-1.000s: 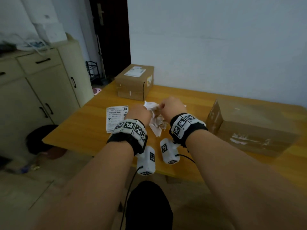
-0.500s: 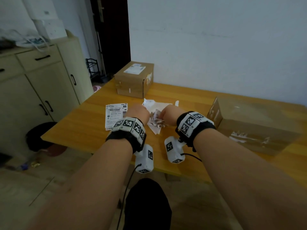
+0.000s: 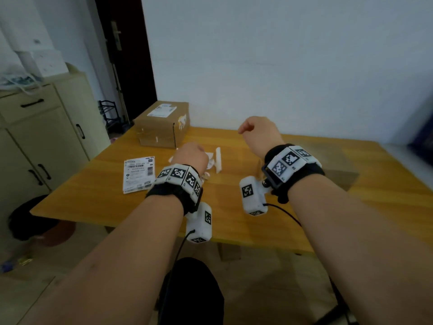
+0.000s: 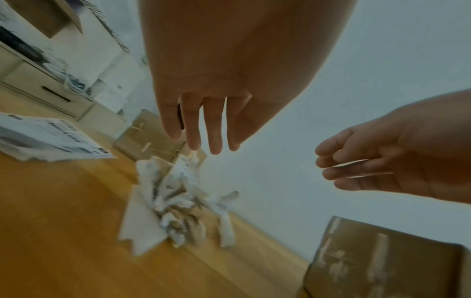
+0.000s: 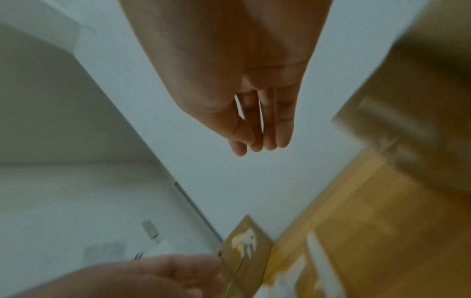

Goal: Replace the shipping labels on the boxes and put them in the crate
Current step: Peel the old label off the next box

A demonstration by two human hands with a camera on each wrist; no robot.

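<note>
Head view — both hands, left hand and right hand, empty, fingers relaxed, above crumpled label scraps.

Two boxes are in view: one at the desk's far edge, another to the right. One label stack, one crumpled wad, two hands.

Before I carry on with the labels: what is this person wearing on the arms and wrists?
Bare forearms, no sleeves or gloves. Each wrist has a black band carrying white tiles printed with black square markers. Under each wrist hangs a white camera block with its own marker and a thin black cable.
</note>
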